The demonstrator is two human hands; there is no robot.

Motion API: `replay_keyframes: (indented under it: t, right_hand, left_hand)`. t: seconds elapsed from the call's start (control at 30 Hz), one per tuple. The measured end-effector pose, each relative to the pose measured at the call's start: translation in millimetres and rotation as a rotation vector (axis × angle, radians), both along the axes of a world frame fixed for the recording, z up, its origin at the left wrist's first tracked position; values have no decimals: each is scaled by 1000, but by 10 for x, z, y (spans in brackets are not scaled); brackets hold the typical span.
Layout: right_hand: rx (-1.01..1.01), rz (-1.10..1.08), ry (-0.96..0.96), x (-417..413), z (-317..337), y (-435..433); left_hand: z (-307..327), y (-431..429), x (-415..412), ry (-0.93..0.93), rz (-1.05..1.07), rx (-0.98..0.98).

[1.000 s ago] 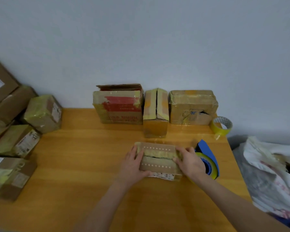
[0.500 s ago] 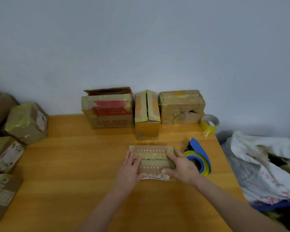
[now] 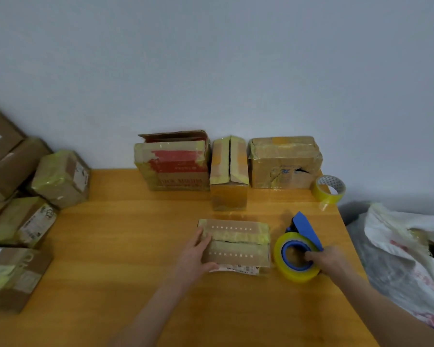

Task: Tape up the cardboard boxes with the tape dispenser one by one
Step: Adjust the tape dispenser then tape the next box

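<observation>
Head view, looking down on a honey-coloured wooden bench [image 3: 135,259] set against a pale grey wall. Off the right edge, a large crumpled white plastic sack [image 3: 401,249] with red print. Past the left edge, a pile of brown cardboard boxes [image 3: 23,221], most wrapped in yellowish tape, some with white labels.

Along the far edge, three more boxes side by side:
- a red-printed box [image 3: 176,164] with its back flap raised
- a narrow box [image 3: 229,169] with a split down its top
- a crumpled box [image 3: 285,159] torn on its front face

Toward the middle of the bench, nearer the right edge, the flat box [image 3: 238,246] — lying lengthwise left to right. Two rows of small white marks on top, and a dark seam between its two flaps edged with old yellowish tape. White label on the near side.

Just beside its right end, close to the right edge, the tape dispenser [image 3: 296,256] — blue frame, fat roll of yellowish tape, blue guard pointing away. At the far right corner, a loose tape roll [image 3: 330,190], tilted.

Left hand [image 3: 198,254] laid on the left end of the flat box, fingers straight across the top, thumb along the near side. Right hand [image 3: 330,259] closed on the tape dispenser, fingers curled into the blue hub of the roll. Impossible to tell whether lifted or resting on the wood.
</observation>
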State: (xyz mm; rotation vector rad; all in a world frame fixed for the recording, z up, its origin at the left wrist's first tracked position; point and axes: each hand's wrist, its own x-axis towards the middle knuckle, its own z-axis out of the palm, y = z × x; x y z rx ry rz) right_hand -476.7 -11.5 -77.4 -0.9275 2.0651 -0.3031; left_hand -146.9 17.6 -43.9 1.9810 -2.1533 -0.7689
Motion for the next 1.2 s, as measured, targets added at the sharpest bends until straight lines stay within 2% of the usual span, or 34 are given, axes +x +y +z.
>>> replay_keyframes:
  t: [0.13,0.23,0.37,0.5,0.63,0.73,0.8,0.87,0.93,0.97,1.0,1.1,1.2]
  right_hand:
    - [-48,-66,-107,83,172,-86]
    - [-104,-45,-162,102,360,-99]
    - [-282,65,-243,79,970,-180]
    - [-334,298,-322,340,1453,-254]
    - [-302,585,-326,918,1445,-234]
    - [-264,677,-352,1158,1317,-231]
    - [-255,690,-353,1193,1264,-230]
    - [-258,694,-358,1172,1242,-241]
    - [-252,692,-381,1130,1215,-239]
    - [-249,692,-396,1116,1206,-238]
    - [-245,694,-409,1107,1196,-239]
    - [-240,699,-413,1091,1171,-252]
    - [-239,705,-412,1090,1175,-251]
  left_hand:
    - [-81,44,16,-76,-21,-13]
    - [-86,58,21,-56,-37,-24]
    - [-80,66,21,-50,-61,-33]
    - [-85,51,16,-23,-43,-37]
    - [-92,18,74,175,37,-21]
    - [-70,18,197,346,108,-74]
    - [-21,-8,258,477,315,-167]
    - [67,-78,290,682,636,-178]
    - [191,-142,280,982,850,-34]
    - [250,-177,273,1080,879,57]
    - [328,-208,256,1107,857,142]
    - [498,-314,133,1029,712,323]
    - [568,-402,-2,1000,710,358]
